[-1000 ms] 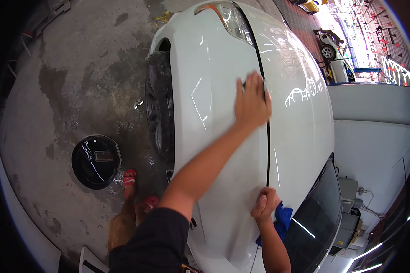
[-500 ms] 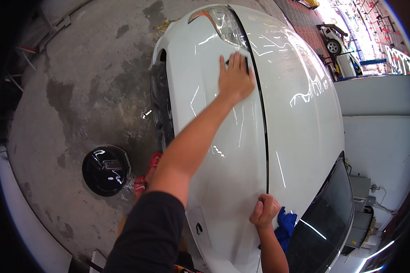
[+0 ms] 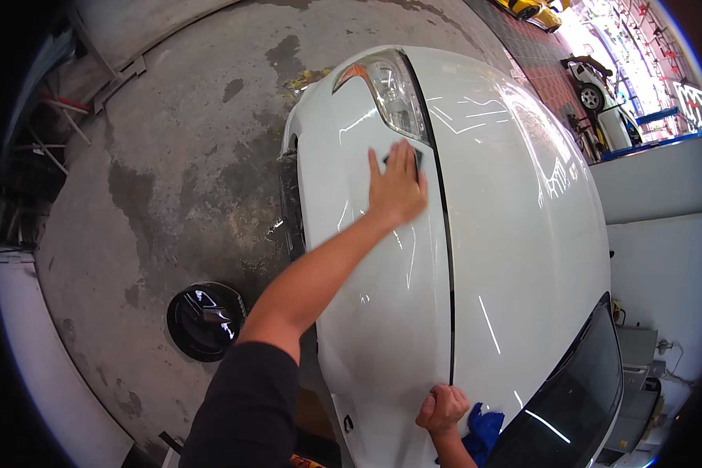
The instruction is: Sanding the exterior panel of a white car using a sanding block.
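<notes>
We see the left hand (image 3: 398,187) laid flat over a dark pad (image 3: 419,158), its fingers stretched out and a little apart rather than curled. The pad lies directly under those fingers, sandwiched between them and the white fender (image 3: 386,312), and its dark edges show on both sides of the middle fingers; the rest of it is hidden from us. Just beyond the fingertips sits the headlight (image 3: 398,97), close to the pad but clear of it. A dark seam (image 3: 447,242) runs along the right of this hand, and past it spreads the white hood (image 3: 522,234). Nearer our body, well apart from the pad, the right hand (image 3: 442,408) is balled into a fist beside the near end of the visible seam — we cannot tell whether anything is inside it. A crumpled blue cloth (image 3: 485,429) lies just right of that wrist, with the windshield (image 3: 565,398) farther right. Left of the left forearm, down on the floor (image 3: 132,312), we find a round black tub (image 3: 181,337).
</notes>
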The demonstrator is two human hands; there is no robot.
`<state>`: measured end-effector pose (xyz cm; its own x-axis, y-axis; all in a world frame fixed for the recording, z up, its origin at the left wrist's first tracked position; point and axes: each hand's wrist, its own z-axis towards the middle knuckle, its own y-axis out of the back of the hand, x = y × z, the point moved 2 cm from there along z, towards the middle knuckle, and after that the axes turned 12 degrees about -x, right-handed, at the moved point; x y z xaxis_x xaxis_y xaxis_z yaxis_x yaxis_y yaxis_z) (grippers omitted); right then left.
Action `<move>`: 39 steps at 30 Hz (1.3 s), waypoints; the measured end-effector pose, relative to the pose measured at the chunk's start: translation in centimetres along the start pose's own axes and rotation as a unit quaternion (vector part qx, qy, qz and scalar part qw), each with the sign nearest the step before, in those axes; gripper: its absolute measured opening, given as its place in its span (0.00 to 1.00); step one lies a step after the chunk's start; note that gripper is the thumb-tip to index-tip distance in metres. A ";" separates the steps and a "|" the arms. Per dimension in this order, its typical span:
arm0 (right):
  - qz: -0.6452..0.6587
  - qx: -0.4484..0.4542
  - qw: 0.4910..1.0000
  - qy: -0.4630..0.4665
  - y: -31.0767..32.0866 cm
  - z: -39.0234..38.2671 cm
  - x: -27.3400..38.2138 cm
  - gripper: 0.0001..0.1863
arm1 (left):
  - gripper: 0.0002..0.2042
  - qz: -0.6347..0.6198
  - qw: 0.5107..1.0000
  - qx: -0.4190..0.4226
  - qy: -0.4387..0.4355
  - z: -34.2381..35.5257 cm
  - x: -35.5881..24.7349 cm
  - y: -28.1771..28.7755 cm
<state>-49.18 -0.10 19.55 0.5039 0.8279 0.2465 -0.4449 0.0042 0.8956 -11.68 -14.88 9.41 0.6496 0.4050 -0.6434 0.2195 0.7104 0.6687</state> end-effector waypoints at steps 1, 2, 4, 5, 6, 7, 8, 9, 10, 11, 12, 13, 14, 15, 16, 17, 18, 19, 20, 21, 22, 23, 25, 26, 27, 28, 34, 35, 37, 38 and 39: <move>-0.001 -0.007 1.000 -0.003 -0.2 -0.1 0.1 0.07 | 0.32 -0.013 0.999 0.008 0.032 1.7 0.6 0.3; -0.003 -0.013 1.000 -0.006 -0.3 -0.1 0.1 0.07 | 0.32 -0.010 0.999 0.008 0.035 1.7 -0.2 0.3; -0.011 -0.003 1.000 -0.001 0.0 -0.5 -0.1 0.07 | 0.30 0.067 0.994 0.070 0.053 0.6 -2.9 -0.4; -0.018 0.003 1.000 0.008 -0.2 -0.4 -0.3 0.07 | 0.31 0.037 0.996 0.071 0.035 -0.7 -3.2 -0.3; -0.016 0.003 1.000 0.008 -0.4 -0.1 -0.1 0.07 | 0.31 0.040 0.996 0.070 0.036 0.3 -2.2 0.3; -0.008 0.001 1.000 0.002 -0.3 0.1 0.1 0.07 | 0.31 0.032 0.996 0.061 0.048 1.9 -1.0 0.8; -0.001 -0.001 1.000 -0.004 -0.1 0.1 0.3 0.07 | 0.32 0.025 0.997 0.052 0.060 2.9 -0.3 1.3; -0.003 0.000 1.000 -0.002 0.0 0.1 0.4 0.07 | 0.32 0.087 0.989 0.088 0.083 3.5 -0.9 0.7; -0.009 -0.005 1.000 0.006 -0.1 0.2 0.2 0.07 | 0.32 0.083 0.989 0.085 0.084 3.0 -1.7 0.3; -0.016 -0.011 1.000 0.015 -0.1 0.2 -0.1 0.08 | 0.32 0.092 0.987 0.114 0.067 1.5 -2.7 0.0; -0.013 -0.011 1.000 0.017 0.0 0.1 0.0 0.08 | 0.32 0.107 0.983 0.143 0.052 0.6 -2.8 0.2; -0.012 -0.006 1.000 0.009 0.0 0.0 0.0 0.07 | 0.32 0.057 0.990 0.126 0.037 0.7 -1.4 1.3; -0.011 -0.001 1.000 0.001 0.0 0.0 0.0 0.07 | 0.33 0.066 0.994 0.079 0.044 2.0 0.2 0.9; -0.009 -0.003 1.000 -0.005 -0.2 0.4 0.1 0.08 | 0.33 0.086 0.991 0.083 0.064 3.4 0.8 0.8; -0.008 -0.001 1.000 -0.004 -0.3 0.3 0.2 0.08 | 0.33 0.107 0.987 0.087 0.085 4.3 1.1 0.9; -0.008 -0.002 1.000 0.002 -0.3 0.2 0.4 0.07 | 0.32 0.129 0.984 0.099 0.071 3.6 0.3 0.7; -0.016 -0.006 1.000 0.008 -0.2 0.3 0.0 0.07 | 0.32 0.144 0.982 0.111 0.055 2.3 -1.1 0.2; -0.016 -0.009 1.000 0.011 -0.3 0.4 -0.1 0.07 | 0.32 0.091 0.991 0.095 0.033 0.8 -1.3 0.1; -0.011 0.002 1.000 0.006 -0.3 0.5 -0.2 0.07 | 0.32 0.092 0.991 0.091 0.032 1.6 -0.2 -0.1; -0.001 0.020 1.000 -0.002 0.1 0.3 0.1 0.08 | 0.33 0.082 0.995 0.055 0.028 2.3 1.2 0.1; 0.000 0.022 1.000 0.000 0.1 0.4 0.2 0.08 | 0.35 0.070 0.997 0.018 0.025 3.4 1.7 0.5; 0.001 0.020 1.000 0.001 0.0 0.6 0.5 0.07 | 0.35 0.087 0.993 0.036 0.069 4.5 1.8 0.6; -0.010 0.014 1.000 0.001 0.0 0.3 0.2 0.07 | 0.34 0.096 0.991 0.076 0.060 2.3 -1.7 -0.7; -0.018 0.009 1.000 0.009 -0.1 -0.4 -0.6 0.07 | 0.33 0.113 0.986 0.109 0.054 1.6 -2.7 -1.2; -0.022 0.006 1.000 0.014 -0.4 -0.7 -0.9 0.07 | 0.33 0.045 0.992 0.107 0.043 1.1 -1.9 -0.8; -0.019 0.008 1.000 0.013 -0.1 -0.6 -0.4 0.07 | 0.33 0.047 0.992 0.109 0.044 1.6 -0.5 0.0; -0.023 0.001 1.000 0.009 -0.3 -0.3 -0.7 0.08 | 0.33 0.127 0.986 0.107 -0.004 -1.3 -0.3 0.2; -0.016 0.001 1.000 0.008 -0.5 -0.2 -0.9 0.08 | 0.32 0.086 0.994 0.060 -0.027 -1.0 1.1 0.3; -0.003 0.010 1.000 0.002 -0.2 -0.5 0.0 0.08 | 0.31 0.128 0.991 0.021 0.008 2.4 4.3 1.1; -0.005 0.014 1.000 -0.002 -0.1 -0.3 0.3 0.08 | 0.31 0.136 0.990 0.035 0.028 4.3 4.9 1.9; -0.001 0.013 1.000 -0.005 0.0 0.0 0.7 0.08 | 0.31 0.140 0.989 0.036 0.033 5.2 5.0 2.2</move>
<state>-48.86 0.45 19.72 0.5128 0.8220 0.2476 -0.4237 -0.0085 0.9058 -4.17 -14.23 9.58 0.6441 0.6185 -0.4501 0.0900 0.5230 0.8475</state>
